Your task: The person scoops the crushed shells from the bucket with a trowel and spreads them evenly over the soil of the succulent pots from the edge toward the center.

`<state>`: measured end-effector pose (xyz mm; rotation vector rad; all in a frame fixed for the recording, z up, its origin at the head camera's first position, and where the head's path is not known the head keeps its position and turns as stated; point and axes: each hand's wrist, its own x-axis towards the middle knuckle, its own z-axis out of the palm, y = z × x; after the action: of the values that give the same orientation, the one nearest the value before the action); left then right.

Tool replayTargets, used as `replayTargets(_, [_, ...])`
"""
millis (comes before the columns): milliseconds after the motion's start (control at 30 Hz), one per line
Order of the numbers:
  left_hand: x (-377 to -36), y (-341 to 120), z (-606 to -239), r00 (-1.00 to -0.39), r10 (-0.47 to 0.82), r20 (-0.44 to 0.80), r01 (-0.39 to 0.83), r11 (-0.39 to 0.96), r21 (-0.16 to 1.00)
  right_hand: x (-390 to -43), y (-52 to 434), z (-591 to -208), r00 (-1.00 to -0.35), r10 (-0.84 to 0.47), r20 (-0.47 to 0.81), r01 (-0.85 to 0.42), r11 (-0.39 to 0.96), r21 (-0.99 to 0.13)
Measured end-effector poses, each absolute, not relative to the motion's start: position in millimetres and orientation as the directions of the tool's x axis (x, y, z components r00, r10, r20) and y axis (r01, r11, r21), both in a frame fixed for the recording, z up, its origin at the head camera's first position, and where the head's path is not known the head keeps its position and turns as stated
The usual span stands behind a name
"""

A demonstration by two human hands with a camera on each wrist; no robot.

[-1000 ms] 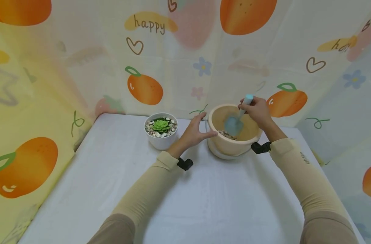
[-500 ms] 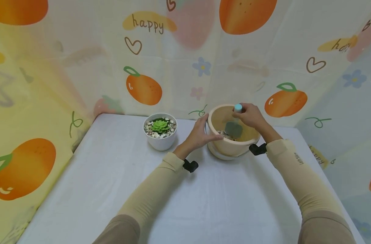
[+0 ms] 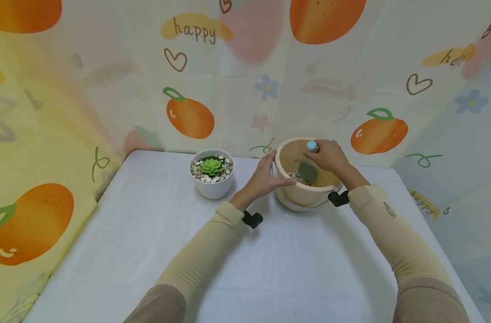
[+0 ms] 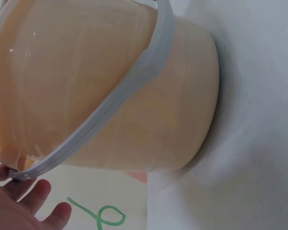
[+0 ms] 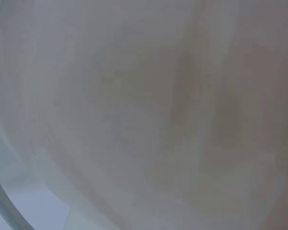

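left hand [image 3: 265, 177] braces the bucket [image 3: 300, 193], right hand [image 3: 328, 157] grips the scoop [image 3: 309, 169], seemingly digging pebbles; next lift level.

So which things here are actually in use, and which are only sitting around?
In use:
- peach bucket, steadied at its side by the left hand
- blue scoop, gripped by the right hand, blade down inside the bucket
- pebbles in the bucket's bottom

Sitting around:
- white pot with a green succulent, untouched, beside the left hand
- table
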<state>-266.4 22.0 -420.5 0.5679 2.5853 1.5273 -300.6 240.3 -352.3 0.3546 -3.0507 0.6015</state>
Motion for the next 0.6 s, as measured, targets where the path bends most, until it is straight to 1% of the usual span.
replayTargets(100, [-266.5,22.2,-420.7,-0.928,0.358,0.102,0.26,0.428,0.866,-301.4,238.9,-354.8,-0.966,-0.24,0.096,-0.258,0.892,-0.371])
replayTargets(233, [-264.9,22.9,-421.3,-0.928,0.364,0.084,0.244,0.42,0.874,-300.9,237.3,-358.0,-0.954,-0.265,0.138,-0.299,0.861,-0.411])
replayTargets(333, [-264.2,23.1,-421.2,-0.925,0.368,0.09,0.251,0.417,0.873,-301.1,236.5,-359.0,-0.938,-0.312,0.151,-0.346,0.83,-0.438])
replayTargets(467, [-264.6,22.8,-421.7,-0.928,0.355,0.114,0.278,0.453,0.847,-301.6,237.4,-357.8,-0.912,-0.394,0.118,-0.402,0.794,-0.455])
replayTargets(600, [-265.2,22.1,-421.4,-0.933,0.337,0.127,0.293,0.503,0.813,-299.6,239.8,-353.8,-0.903,-0.43,0.024,-0.373,0.755,-0.54])
